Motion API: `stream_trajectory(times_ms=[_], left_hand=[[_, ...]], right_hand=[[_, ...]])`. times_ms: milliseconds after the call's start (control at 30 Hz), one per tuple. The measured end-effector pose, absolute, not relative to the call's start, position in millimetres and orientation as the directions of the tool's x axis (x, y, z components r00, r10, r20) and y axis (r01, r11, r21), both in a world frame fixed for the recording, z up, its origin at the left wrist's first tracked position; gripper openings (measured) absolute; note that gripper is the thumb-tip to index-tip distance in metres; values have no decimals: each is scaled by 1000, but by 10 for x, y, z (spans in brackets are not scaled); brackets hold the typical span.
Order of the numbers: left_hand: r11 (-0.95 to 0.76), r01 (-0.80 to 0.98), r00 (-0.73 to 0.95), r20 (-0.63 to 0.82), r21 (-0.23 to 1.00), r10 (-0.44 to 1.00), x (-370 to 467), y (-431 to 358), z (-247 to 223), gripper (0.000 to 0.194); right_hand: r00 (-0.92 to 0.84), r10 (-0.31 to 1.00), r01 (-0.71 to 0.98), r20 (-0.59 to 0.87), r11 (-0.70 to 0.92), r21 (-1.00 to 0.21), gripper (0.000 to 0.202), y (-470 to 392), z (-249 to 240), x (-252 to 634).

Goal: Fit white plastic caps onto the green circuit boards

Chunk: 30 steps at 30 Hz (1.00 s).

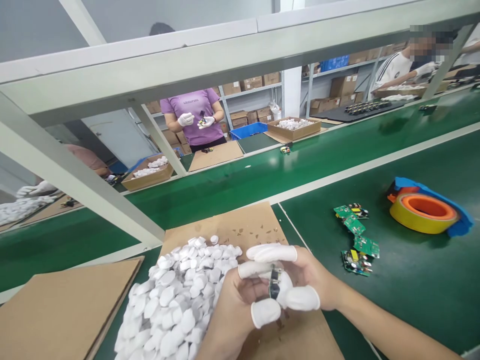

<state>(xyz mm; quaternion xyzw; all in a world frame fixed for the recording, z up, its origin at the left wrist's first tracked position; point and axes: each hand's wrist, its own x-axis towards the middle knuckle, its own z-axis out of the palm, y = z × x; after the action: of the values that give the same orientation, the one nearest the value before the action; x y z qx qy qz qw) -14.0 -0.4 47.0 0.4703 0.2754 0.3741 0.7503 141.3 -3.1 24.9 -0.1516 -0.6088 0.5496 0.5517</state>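
A small circuit board (275, 284) with dark components is pinched between my two hands above the brown cardboard sheet (300, 330). My left hand (237, 300) grips its left side, and white finger cots cover the fingertips. From the right, my right hand (313, 277) closes on the same board, its thumb and fingers in cots too. Something white lies against the board between the fingertips; whether it is a cot or a loose piece, I cannot tell. Left of my hands is a large heap of small white rounded pieces (176, 295), partly covering the cardboard.
Several green circuit boards (366, 246) lie on the green bench to the right, near a yellow-and-orange tape roll (423, 212). Stacked cardboard (63, 305) is at left. A white metal frame (108, 200) stands ahead. Across the green belt (225, 185), co-workers in white gloves handle parts.
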Motion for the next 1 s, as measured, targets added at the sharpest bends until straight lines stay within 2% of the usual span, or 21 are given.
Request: stream_trajectory(times_ms=[100,200,267,367,433,533,667,833,1000], left_hand=[[380,-367,664,-47,849,747,-163,-46,440,43],[398,-284,614,-153,873,774,-189,-65,389,43],[398,-242,610,-180,885,771,-193,-64,378,45],[403,-226,686,-149,887,712,-167,-63,427,61],[385,-207,697,-140,900,703,-138,-69,493,56],[340,-142,682,-156,930,714,-104,-74,578,35],[377,-137,683,-188,916,705,-109,-61,557,41],[396,-226,695,-137,890,706,-141,-66,451,46],[351,-125,698,-170,928,695,-192,-77,491,44]], right_hand=[[-461,770,-583,442,114,-805,51,-14,222,1411],[-538,736,-591,411,18,-806,47,-23,203,1403],[-546,733,-573,404,25,-819,45,-40,204,1391],[-537,743,-570,400,31,-821,41,-67,222,1360],[-519,744,-589,422,47,-807,43,-78,237,1340],[-483,754,-593,446,94,-800,47,-83,244,1332],[-494,769,-543,406,92,-835,45,-75,216,1369],[-524,753,-504,398,102,-858,51,-50,234,1397],[-474,734,-548,486,186,-816,54,-41,300,1339]])
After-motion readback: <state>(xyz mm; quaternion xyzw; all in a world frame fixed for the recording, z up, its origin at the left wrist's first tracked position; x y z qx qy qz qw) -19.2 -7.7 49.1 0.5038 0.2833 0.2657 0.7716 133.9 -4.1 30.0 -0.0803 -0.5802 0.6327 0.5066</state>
